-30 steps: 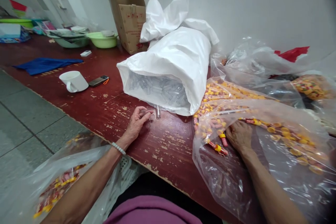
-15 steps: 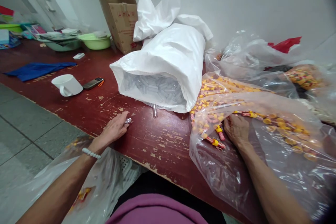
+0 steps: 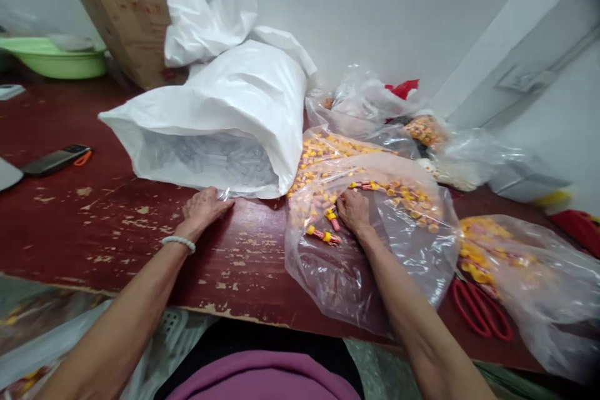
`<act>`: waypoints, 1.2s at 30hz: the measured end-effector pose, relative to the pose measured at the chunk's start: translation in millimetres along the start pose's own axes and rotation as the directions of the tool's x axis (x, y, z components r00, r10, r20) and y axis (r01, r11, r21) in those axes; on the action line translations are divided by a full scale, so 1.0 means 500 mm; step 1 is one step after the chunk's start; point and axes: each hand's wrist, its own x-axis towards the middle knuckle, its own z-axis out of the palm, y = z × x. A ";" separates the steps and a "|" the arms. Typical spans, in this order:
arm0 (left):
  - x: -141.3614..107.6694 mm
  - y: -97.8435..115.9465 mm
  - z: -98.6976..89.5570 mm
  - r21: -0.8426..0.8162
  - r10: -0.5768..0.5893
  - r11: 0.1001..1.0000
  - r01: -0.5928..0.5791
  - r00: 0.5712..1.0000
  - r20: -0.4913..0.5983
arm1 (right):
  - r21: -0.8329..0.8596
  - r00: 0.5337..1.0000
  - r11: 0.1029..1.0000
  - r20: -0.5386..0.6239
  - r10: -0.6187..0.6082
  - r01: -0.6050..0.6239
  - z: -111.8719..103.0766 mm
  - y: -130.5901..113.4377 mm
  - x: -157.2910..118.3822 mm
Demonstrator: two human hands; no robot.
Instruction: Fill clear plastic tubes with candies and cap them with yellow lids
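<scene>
My left hand [image 3: 202, 209], with a beaded bracelet at its wrist, is closed at the lower lip of a white sack [image 3: 253, 87]. A small clear tube [image 3: 225, 195] shows at its fingertips. Many similar clear tubes [image 3: 220, 159] lie inside the sack's open mouth. My right hand [image 3: 355, 209] reaches into a clear plastic bag [image 3: 337, 281], its fingers curled and partly hidden. Beside those fingers lie red-patterned pieces with yellow caps [image 3: 332, 219]. What the right fingers hold, if anything, I cannot make out.
Red-handled scissors [image 3: 482, 309] lie at the right, beside another plastic bag [image 3: 529, 281] of yellow-capped pieces. A phone [image 3: 56, 159] rests at the left. Behind it stand a green basin [image 3: 56, 62] and a cardboard box [image 3: 134, 31]. The worn red table's front edge [image 3: 234, 319] runs close to my body.
The view has swung right, bringing the scissors and second bag in. My left hand has moved to the sack's lip, where a loose tube lay. My right hand stays in the plastic bag.
</scene>
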 end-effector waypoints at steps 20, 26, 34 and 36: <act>-0.218 0.028 0.026 -0.970 0.419 -0.002 0.244 0.881 0.221 | -0.144 0.975 0.988 0.218 -0.031 0.064 -0.090 -0.036 -0.104; -0.239 0.042 0.029 -0.959 0.403 0.056 0.277 0.873 0.275 | -0.032 0.956 0.996 0.280 0.085 -0.079 -0.090 -0.020 -0.085; -0.290 0.076 0.026 -0.948 0.422 0.260 0.186 0.861 0.285 | 0.528 0.981 0.828 0.059 0.186 -0.189 -0.117 -0.042 -0.128; -0.310 0.096 0.026 -0.933 0.460 0.301 0.195 0.828 0.321 | 0.868 0.975 0.476 0.040 0.218 -0.142 -0.144 -0.097 -0.161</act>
